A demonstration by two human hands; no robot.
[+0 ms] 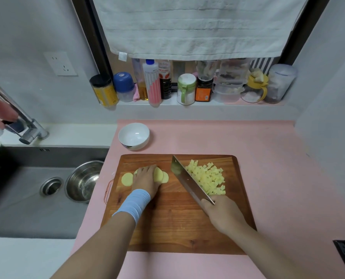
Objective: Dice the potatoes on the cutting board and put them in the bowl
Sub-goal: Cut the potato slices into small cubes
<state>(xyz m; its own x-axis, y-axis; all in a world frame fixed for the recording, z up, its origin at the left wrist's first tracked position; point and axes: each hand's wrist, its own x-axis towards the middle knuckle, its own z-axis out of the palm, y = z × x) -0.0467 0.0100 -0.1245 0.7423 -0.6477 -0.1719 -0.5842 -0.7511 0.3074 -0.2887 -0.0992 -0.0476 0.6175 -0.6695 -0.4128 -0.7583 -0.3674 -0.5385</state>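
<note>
White bowl (pixel 133 135), bare inside, at the pink counter's (pixel 268 158) back-left corner; steel bowl (pixel 83 181) in the sink (pixel 26 198). On the cutting board (pixel 167 218), left hand (pixel 145 179) fingers curl together over potato slices (pixel 159 175) near the left edge. Right hand (pixel 221 213) wraps the cleaver (pixel 185 178) handle, blade against diced potato (pixel 207 178) back-right.

Pink counter (pixel 268 168), grey walls (pixel 32 31) left, back and right. Steel sink (pixel 22 208) sunk beside counter's left edge, chrome faucet (pixel 26 125) behind sink's back edge. White outlet (pixel 60 63) on left wall. Dark-framed window (pixel 91 31) above counter's back edge, white towel (pixel 195 25) hung across it. Sill (pixel 227 104) lined with jars and bottles (pixel 185 89). Light flat, even.
</note>
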